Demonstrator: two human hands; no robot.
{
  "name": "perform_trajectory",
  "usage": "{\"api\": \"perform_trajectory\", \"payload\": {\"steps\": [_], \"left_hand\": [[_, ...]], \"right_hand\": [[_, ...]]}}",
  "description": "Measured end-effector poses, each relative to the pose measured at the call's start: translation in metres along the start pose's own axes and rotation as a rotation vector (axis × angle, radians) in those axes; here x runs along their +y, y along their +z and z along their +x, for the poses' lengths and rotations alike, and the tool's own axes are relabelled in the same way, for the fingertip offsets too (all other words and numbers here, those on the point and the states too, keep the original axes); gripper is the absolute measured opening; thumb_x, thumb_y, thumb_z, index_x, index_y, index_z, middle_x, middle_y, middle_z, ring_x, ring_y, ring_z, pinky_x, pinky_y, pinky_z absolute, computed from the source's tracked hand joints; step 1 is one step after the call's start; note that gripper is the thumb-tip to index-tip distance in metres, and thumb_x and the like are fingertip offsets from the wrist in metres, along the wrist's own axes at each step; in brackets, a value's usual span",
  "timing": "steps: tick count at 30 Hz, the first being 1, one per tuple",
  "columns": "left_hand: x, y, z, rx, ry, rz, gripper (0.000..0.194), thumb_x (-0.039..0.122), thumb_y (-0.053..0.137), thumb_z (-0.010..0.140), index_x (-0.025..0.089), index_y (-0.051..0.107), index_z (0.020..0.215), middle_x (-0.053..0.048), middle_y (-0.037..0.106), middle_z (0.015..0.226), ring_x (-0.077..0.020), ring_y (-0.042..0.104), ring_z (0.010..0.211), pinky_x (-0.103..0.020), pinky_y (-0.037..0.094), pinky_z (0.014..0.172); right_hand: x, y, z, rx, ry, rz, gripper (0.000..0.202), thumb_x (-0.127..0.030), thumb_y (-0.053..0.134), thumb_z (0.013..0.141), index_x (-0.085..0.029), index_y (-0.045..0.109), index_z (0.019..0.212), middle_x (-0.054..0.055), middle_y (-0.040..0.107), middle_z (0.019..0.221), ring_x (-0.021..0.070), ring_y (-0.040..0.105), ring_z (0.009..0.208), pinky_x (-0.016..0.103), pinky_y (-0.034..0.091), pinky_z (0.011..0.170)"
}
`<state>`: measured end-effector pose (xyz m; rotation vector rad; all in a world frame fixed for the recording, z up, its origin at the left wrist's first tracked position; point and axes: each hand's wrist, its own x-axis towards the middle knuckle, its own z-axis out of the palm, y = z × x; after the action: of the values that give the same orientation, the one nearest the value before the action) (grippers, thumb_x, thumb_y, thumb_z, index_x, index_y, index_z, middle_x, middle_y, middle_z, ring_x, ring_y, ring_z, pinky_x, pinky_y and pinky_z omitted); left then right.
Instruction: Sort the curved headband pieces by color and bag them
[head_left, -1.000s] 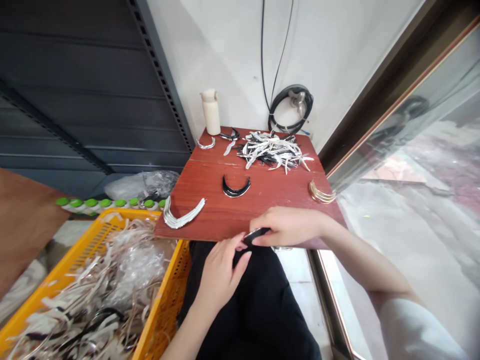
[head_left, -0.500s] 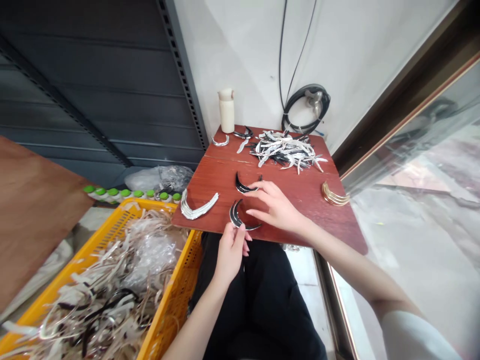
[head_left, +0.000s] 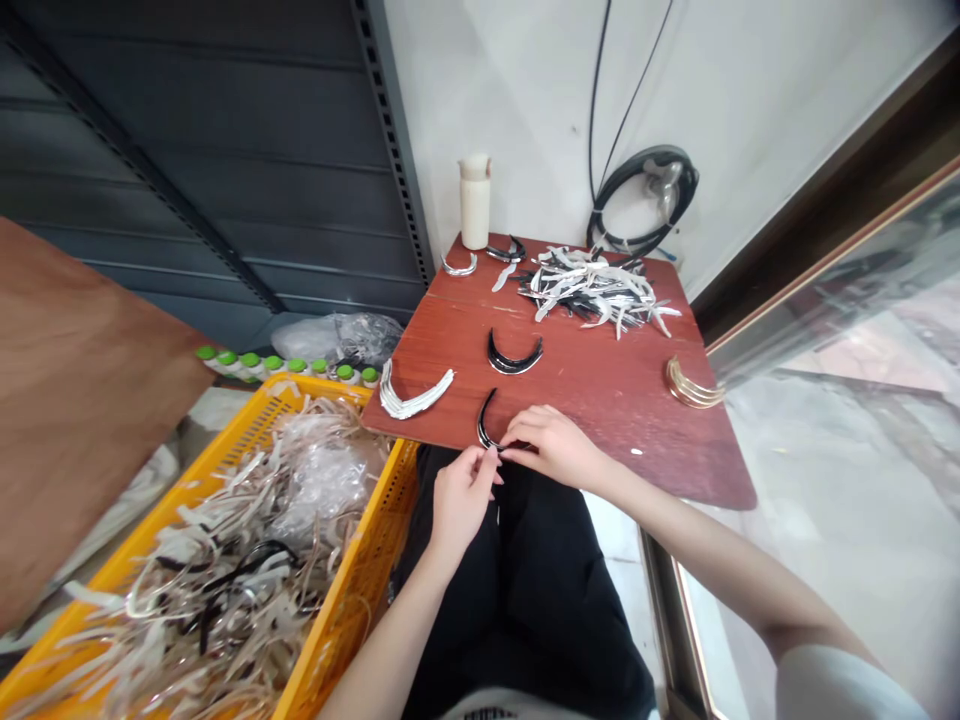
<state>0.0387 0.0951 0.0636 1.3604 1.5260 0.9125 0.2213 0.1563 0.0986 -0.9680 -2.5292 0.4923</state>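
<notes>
At the front edge of the red-brown table (head_left: 607,395), a glossy black curved strip (head_left: 486,425) lies between my hands. My left hand (head_left: 461,495) pinches its near end, thumb and finger pressed together. Closed over its right part is my right hand (head_left: 559,445), which hides that end; the fingertips of both hands nearly touch. Just beyond lies a nested stack of black curved strips (head_left: 514,366). To the left rests a stack of white curved strips (head_left: 414,405). Gold curved strips (head_left: 694,392) sit at the right edge.
A loose heap of white and black strips (head_left: 592,290) covers the table's back, near a cream bottle (head_left: 475,205). Coiled black cable (head_left: 600,225) hangs on the wall. A yellow crate (head_left: 352,590) full of strips and clear plastic stands left. Green-capped bottles (head_left: 296,367) line up behind it.
My right hand has come down from the farther black stack to the black strip at my left hand, and its fingers have closed. The view has shifted slightly.
</notes>
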Motion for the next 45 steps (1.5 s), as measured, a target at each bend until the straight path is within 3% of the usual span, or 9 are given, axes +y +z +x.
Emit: {"api": "perform_trajectory", "payload": {"steps": [4, 9, 16, 21, 26, 31, 34, 40, 45], "left_hand": [[-0.004, -0.001, -0.002, 0.156, 0.192, 0.143, 0.024, 0.042, 0.051, 0.092, 0.022, 0.063, 0.087, 0.0, 0.069, 0.074, -0.0118, 0.062, 0.063, -0.022, 0.047, 0.064], [-0.022, 0.003, 0.001, 0.213, 0.308, 0.17, 0.018, 0.034, 0.051, 0.092, 0.023, 0.063, 0.098, -0.001, 0.07, 0.083, -0.0128, 0.064, 0.068, -0.023, 0.049, 0.07], [-0.026, 0.004, -0.001, 0.158, 0.322, 0.132, 0.02, 0.034, 0.05, 0.092, 0.024, 0.064, 0.101, -0.001, 0.069, 0.082, -0.0129, 0.063, 0.067, -0.024, 0.05, 0.07], [-0.044, -0.006, -0.006, 0.282, 0.239, -0.03, 0.026, 0.036, 0.051, 0.091, 0.022, 0.061, 0.11, -0.002, 0.066, 0.086, -0.0124, 0.063, 0.071, -0.024, 0.051, 0.072], [-0.113, -0.05, 0.001, 0.483, -0.018, 0.062, 0.029, 0.038, 0.044, 0.095, 0.019, 0.058, 0.111, -0.004, 0.065, 0.094, -0.0139, 0.064, 0.081, -0.027, 0.052, 0.078], [-0.195, -0.116, 0.017, 0.582, -0.303, 0.241, 0.026, 0.033, 0.056, 0.093, 0.014, 0.06, 0.11, -0.008, 0.064, 0.107, -0.0188, 0.063, 0.096, -0.039, 0.052, 0.088], [-0.228, -0.143, 0.03, 0.629, -0.437, 0.338, 0.036, 0.036, 0.06, 0.091, 0.016, 0.057, 0.121, -0.01, 0.059, 0.123, -0.0225, 0.06, 0.108, -0.045, 0.052, 0.091], [-0.251, -0.174, 0.053, 0.755, -0.621, 0.4, 0.041, 0.037, 0.059, 0.091, 0.017, 0.054, 0.127, -0.011, 0.055, 0.13, -0.0245, 0.058, 0.113, -0.048, 0.051, 0.094], [-0.249, -0.182, 0.055, 0.741, -0.586, 0.27, 0.039, 0.037, 0.059, 0.092, 0.016, 0.055, 0.125, -0.01, 0.057, 0.126, -0.0229, 0.06, 0.108, -0.045, 0.053, 0.091]], "right_hand": [[0.01, -0.005, 0.001, 0.009, 0.009, -0.091, 0.021, -0.032, 0.054, 0.097, -0.02, 0.071, 0.095, 0.006, 0.069, 0.093, 0.0189, 0.058, 0.089, 0.033, 0.038, 0.083], [0.042, -0.018, 0.012, 0.053, 0.031, -0.223, 0.022, -0.031, 0.053, 0.098, -0.021, 0.072, 0.097, 0.007, 0.067, 0.098, 0.0214, 0.054, 0.093, 0.035, 0.037, 0.085], [0.077, -0.025, 0.036, 0.136, 0.076, -0.323, 0.028, -0.03, 0.047, 0.099, -0.02, 0.072, 0.102, 0.011, 0.065, 0.103, 0.0258, 0.052, 0.095, 0.04, 0.04, 0.084], [0.082, -0.023, 0.038, 0.176, 0.07, -0.333, 0.027, -0.029, 0.047, 0.098, -0.018, 0.071, 0.099, 0.012, 0.066, 0.099, 0.0257, 0.055, 0.092, 0.04, 0.042, 0.084], [0.06, -0.021, 0.03, 0.336, 0.038, -0.262, 0.022, -0.031, 0.051, 0.096, -0.019, 0.07, 0.098, 0.011, 0.066, 0.1, 0.0266, 0.06, 0.097, 0.041, 0.047, 0.087], [0.008, -0.02, 0.004, 0.367, 0.035, -0.113, 0.016, -0.028, 0.06, 0.092, -0.028, 0.069, 0.104, 0.01, 0.069, 0.101, 0.0276, 0.065, 0.097, 0.042, 0.049, 0.09], [-0.019, -0.008, -0.013, 0.403, -0.022, -0.021, 0.019, -0.025, 0.064, 0.088, -0.032, 0.069, 0.105, 0.006, 0.07, 0.099, 0.0264, 0.067, 0.091, 0.042, 0.05, 0.086], [-0.049, 0.029, -0.028, 0.304, -0.1, 0.105, 0.026, -0.017, 0.066, 0.084, -0.031, 0.068, 0.107, 0.004, 0.071, 0.097, 0.0238, 0.068, 0.086, 0.038, 0.053, 0.076], [-0.062, 0.047, -0.029, 0.26, -0.064, 0.207, 0.03, -0.013, 0.064, 0.085, -0.029, 0.067, 0.11, 0.007, 0.069, 0.099, 0.0241, 0.067, 0.089, 0.039, 0.054, 0.076]]}}
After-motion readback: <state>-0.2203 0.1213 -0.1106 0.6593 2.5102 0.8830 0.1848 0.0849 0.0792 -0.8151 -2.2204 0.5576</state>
